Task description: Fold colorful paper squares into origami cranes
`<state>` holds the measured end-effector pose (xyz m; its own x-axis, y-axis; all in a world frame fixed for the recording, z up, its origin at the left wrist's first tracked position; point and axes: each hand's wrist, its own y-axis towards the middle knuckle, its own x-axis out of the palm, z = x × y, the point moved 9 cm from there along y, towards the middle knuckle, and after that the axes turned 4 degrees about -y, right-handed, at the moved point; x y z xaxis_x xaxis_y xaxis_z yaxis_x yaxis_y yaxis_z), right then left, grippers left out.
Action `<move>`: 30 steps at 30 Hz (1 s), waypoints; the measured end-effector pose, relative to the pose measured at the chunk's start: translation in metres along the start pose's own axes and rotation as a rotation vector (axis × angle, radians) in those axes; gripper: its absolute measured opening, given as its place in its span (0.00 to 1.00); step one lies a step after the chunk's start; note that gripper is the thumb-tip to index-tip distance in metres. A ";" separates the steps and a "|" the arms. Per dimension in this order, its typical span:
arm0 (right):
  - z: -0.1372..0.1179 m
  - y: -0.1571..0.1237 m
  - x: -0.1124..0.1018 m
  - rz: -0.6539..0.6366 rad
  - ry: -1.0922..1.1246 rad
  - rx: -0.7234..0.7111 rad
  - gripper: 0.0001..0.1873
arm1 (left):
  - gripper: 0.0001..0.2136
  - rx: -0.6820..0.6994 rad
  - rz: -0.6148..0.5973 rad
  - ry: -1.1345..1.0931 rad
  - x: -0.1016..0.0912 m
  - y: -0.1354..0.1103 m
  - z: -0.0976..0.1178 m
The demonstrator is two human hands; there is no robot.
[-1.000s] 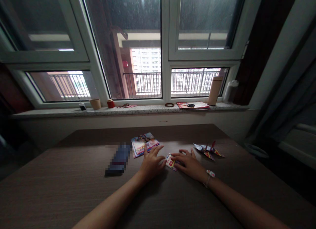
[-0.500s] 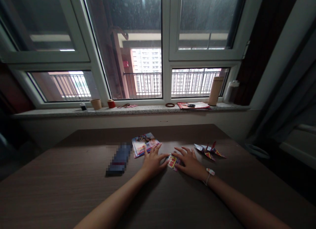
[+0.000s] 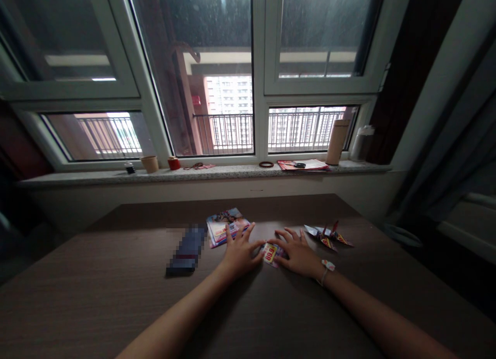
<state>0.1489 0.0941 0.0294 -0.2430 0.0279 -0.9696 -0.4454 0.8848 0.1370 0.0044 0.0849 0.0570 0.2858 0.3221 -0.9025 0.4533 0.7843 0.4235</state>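
A small folded piece of printed paper (image 3: 270, 253) lies on the dark wooden table (image 3: 116, 297) between my two hands. My left hand (image 3: 240, 250) rests flat just left of it, fingers spread, thumb touching its left edge. From the right, my right hand (image 3: 297, 253) presses on it with fingers stretched out. A bracelet sits on my right wrist. A stack of colourful paper sheets (image 3: 226, 225) lies just beyond my left hand. A finished folded paper crane (image 3: 327, 235) stands to the right of my right hand.
A dark blurred oblong object (image 3: 187, 249) lies left of the paper stack. The stone windowsill (image 3: 232, 172) holds a cup (image 3: 149, 164), a small red pot (image 3: 174, 162), scissors on red papers (image 3: 302, 165), a tall tan flask (image 3: 336, 141) and a white bottle (image 3: 361, 142).
Both hands shifted slightly over the folded paper, the left fingers spreading a little wider. The paper turned slightly between them.
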 end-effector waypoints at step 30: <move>-0.024 -0.014 -0.018 0.152 0.029 -0.175 0.16 | 0.18 -0.035 -0.062 -0.082 0.013 0.000 -0.008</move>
<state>0.1386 0.0695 0.0500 -0.3424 0.1391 -0.9292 -0.5439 0.7770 0.3168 0.0018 0.0931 0.0447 0.3268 0.2295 -0.9168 0.4428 0.8198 0.3631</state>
